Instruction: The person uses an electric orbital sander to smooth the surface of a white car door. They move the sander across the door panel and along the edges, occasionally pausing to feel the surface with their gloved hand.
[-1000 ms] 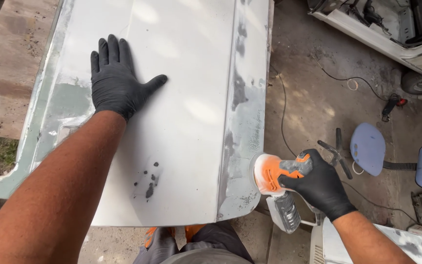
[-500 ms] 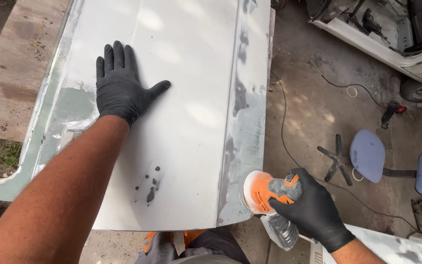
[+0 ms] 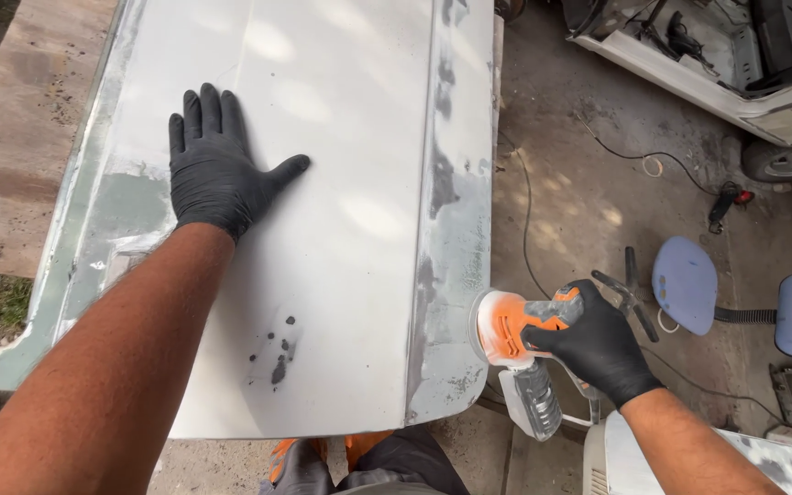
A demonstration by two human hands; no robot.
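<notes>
A large white car body panel (image 3: 323,229) lies flat in front of me, with bare grey patches along its right ridge and dark specks near the front. My left hand (image 3: 217,174), in a black glove, rests flat on the panel with fingers spread. My right hand (image 3: 593,339), also gloved in black, grips an orange and grey power sander (image 3: 515,330). The sander's round pad sits against the panel's right edge, low down near the front corner. A clear dust canister (image 3: 533,399) hangs under the sander.
A wooden board (image 3: 20,119) lies left of the panel. On the concrete floor to the right are a black cable (image 3: 529,229), a tipped blue office chair (image 3: 689,284) and a white vehicle part (image 3: 717,64) at the top right. My shoes (image 3: 304,458) show below the panel.
My right hand has brought the sander leftward, from beside the panel to its right edge. My left hand stays flat on the panel.
</notes>
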